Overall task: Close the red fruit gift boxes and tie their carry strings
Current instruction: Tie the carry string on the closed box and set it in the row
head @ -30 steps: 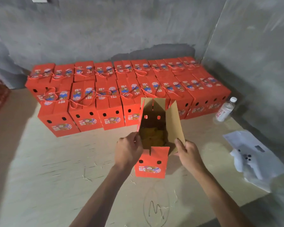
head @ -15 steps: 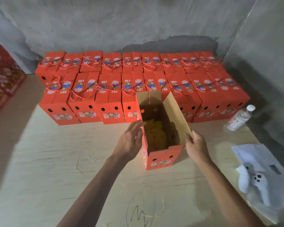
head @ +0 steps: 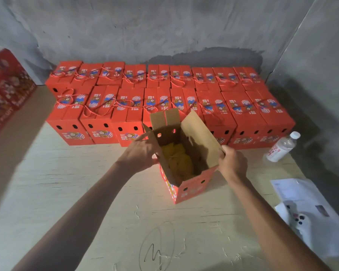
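Left hand (head: 139, 153) now on box flap (head: 152, 141)

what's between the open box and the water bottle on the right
In the head view, the right hand gripping the open box's right flap, then only bare tabletop up to the water bottle.

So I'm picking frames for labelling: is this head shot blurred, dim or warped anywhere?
Head view: dim, flat light; open box and both hands (left, right) fairly sharp; left-edge red stack smeared; wide-angle bend curves the wall corner; shadow darkens the right side.
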A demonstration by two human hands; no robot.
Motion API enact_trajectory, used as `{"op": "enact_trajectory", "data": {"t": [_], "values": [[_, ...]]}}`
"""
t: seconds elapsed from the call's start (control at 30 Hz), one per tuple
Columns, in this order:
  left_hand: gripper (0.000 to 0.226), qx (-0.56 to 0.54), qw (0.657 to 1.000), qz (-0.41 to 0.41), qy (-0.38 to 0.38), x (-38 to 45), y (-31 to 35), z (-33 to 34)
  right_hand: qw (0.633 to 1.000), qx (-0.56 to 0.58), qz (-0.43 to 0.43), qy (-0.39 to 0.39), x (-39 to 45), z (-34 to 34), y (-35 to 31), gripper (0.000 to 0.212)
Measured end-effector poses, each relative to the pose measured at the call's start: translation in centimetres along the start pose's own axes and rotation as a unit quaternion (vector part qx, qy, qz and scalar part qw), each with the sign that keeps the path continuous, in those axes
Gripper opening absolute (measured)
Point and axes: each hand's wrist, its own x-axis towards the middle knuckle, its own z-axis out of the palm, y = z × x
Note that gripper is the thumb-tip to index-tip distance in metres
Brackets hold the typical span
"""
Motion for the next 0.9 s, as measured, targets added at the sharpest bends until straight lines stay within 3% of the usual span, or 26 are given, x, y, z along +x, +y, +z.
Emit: {"op": "enact_trajectory", "data": {"t": [0.13, 0.33, 0.5, 0.63, 0.73, 0.8, 0.9], "values": [[0.012, -0.031, 0.999, -0.032, -0.03, -1.5, 1.3, -0.8, 0.997, 0.068, -0.026, 0.006, 1.3, 0.9, -1.8, 0.013], [0.018, -0.053, 0.998, -0.033, -0.012, -5.0, 4.7, -1.4, 0.968, 0.245, -0.051, -0.033, 0.9, 4.8, -6.4, 0.033], [0.029, -0.109, 0.987, -0.077, -0.088, -6.7, 6.3, -0.6, 0.951, 0.273, -0.055, -0.135, -0.3, 7.1, -9.5, 0.055], [0.036, -0.165, 0.981, -0.074, -0.066, -7.9, 6.7, 0.0, 0.938, 0.278, -0.062, -0.198, -0.8, 6.8, -9.3, 0.076], [0.05, -0.266, 0.955, -0.111, -0.066, -8.9, 6.8, 0.4, 0.935, 0.252, -0.052, -0.242, -1.1, 5.8, -9.3, 0.086], [0.053, -0.367, 0.912, -0.178, -0.052, -9.5, 6.6, 0.8, 0.948, 0.226, -0.051, -0.22, -1.5, 5.3, -9.8, 0.08], [0.04, -0.397, 0.865, -0.305, 0.024, -10.5, 6.0, 1.5, 0.975, 0.19, -0.094, -0.062, -2.7, 4.5, -10.5, 0.05]]}}
